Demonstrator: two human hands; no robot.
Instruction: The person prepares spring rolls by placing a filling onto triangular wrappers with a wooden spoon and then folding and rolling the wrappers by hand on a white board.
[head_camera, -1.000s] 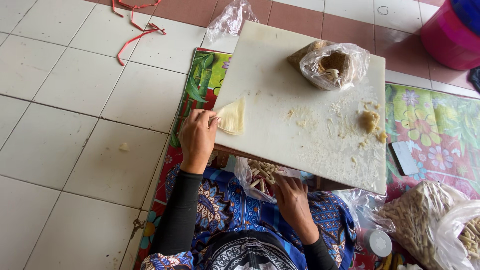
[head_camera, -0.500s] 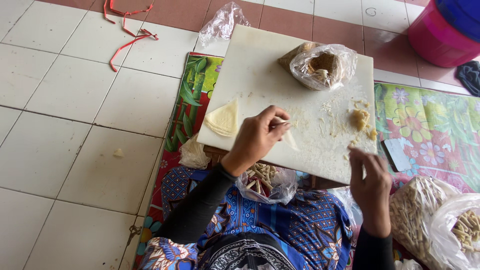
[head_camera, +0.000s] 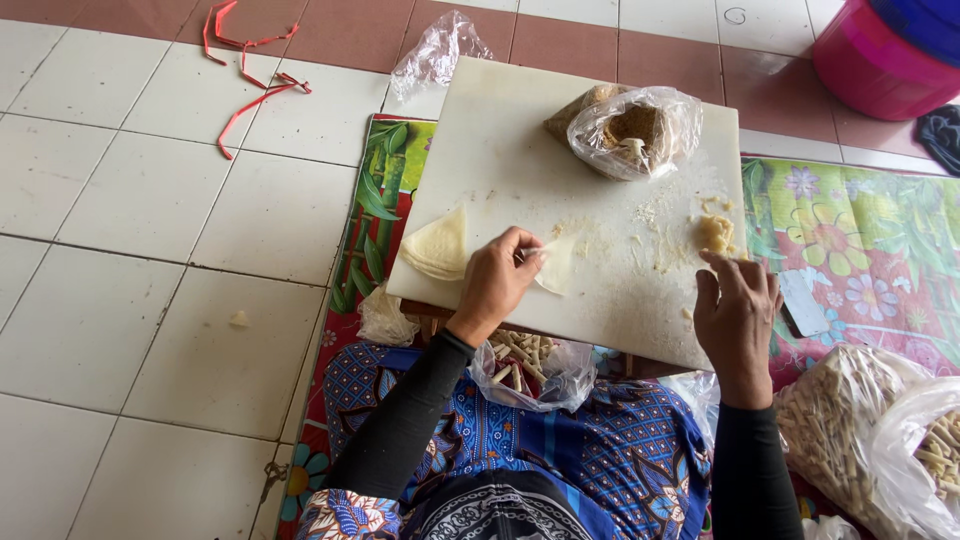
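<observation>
floor: loose red plastic strings (head_camera: 250, 75) on pale tiles, far left
wrapper stack: pale triangular pastry sheets (head_camera: 438, 245) piled at left edge of the white board worktop (head_camera: 520, 150); plenty unused
left hand (head_camera: 497, 282): pinching one thin pale wrapper sheet (head_camera: 556, 265), flat mid-board, unfilled, unrolled
lap bag: clear plastic bag of finished rolled sticks (head_camera: 525, 360), partly full
filling: clear bag of brown crumbly filling (head_camera: 635, 130) at back
right hand (head_camera: 737, 310): fingers curled, reaching for the small yellowish filling lump (head_camera: 714, 233); cannot tell if touching
far right: bigger bags of rolls (head_camera: 860, 430), much done
</observation>
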